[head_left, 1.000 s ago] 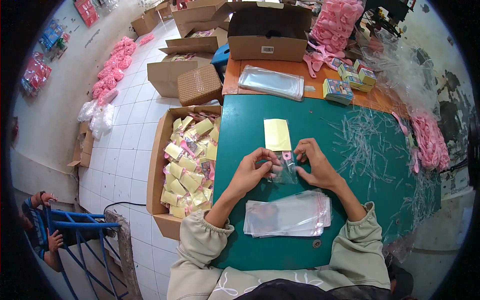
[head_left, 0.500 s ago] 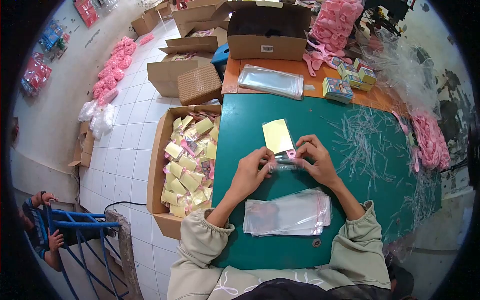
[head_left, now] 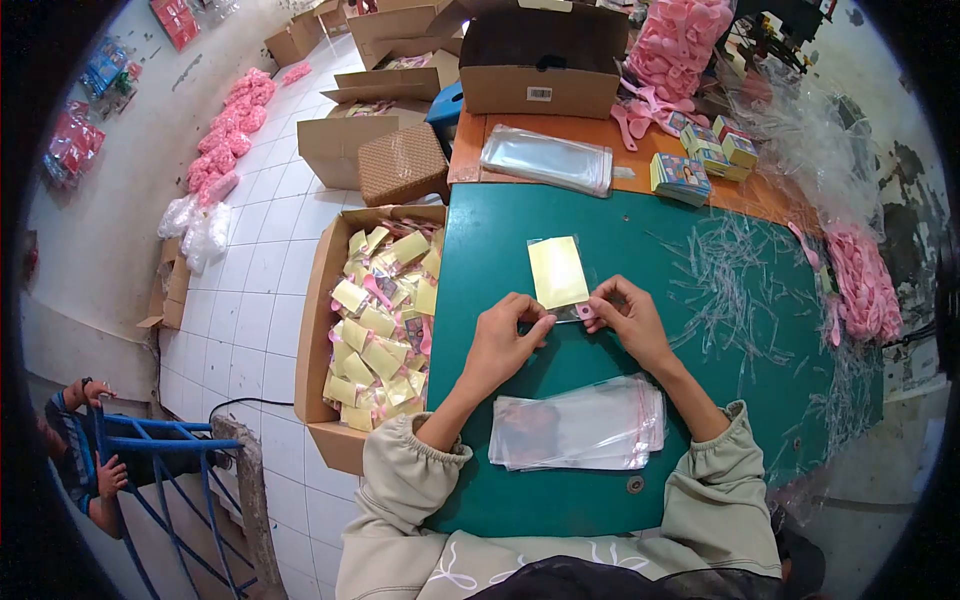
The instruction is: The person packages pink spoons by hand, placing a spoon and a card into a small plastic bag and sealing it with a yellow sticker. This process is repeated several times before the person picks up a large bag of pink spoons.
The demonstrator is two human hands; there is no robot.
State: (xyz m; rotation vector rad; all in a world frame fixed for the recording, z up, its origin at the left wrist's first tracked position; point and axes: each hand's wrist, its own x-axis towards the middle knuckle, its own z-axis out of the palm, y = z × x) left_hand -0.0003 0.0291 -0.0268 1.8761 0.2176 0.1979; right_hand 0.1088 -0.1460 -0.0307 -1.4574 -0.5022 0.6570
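A clear plastic packet with a pale yellow card [head_left: 558, 270] inside lies over the green table, between my two hands. The pink end of a spoon [head_left: 584, 312] shows at its lower right corner. My left hand [head_left: 508, 338] pinches the packet's lower left edge between thumb and finger. At the lower right, my right hand [head_left: 630, 318] has its fingers closed on the same edge, beside the pink end. Nearer my body rests a stack of clear plastic bags [head_left: 575, 430].
On the left, a carton [head_left: 318, 350] holds many filled packets. Clear plastic strips [head_left: 735, 290] litter the table's right side. Behind are more clear bags [head_left: 548, 160], card stacks [head_left: 680, 178], an open box [head_left: 540, 90] and pink spoons [head_left: 860, 280]. Another person's hand [head_left: 112, 476] grips a blue frame.
The blurred clear flap between my hands no longer sticks out toward me; the packet's near edge is now flat. My left fingers have shifted slightly along it, and my right fingers have drawn closer in.
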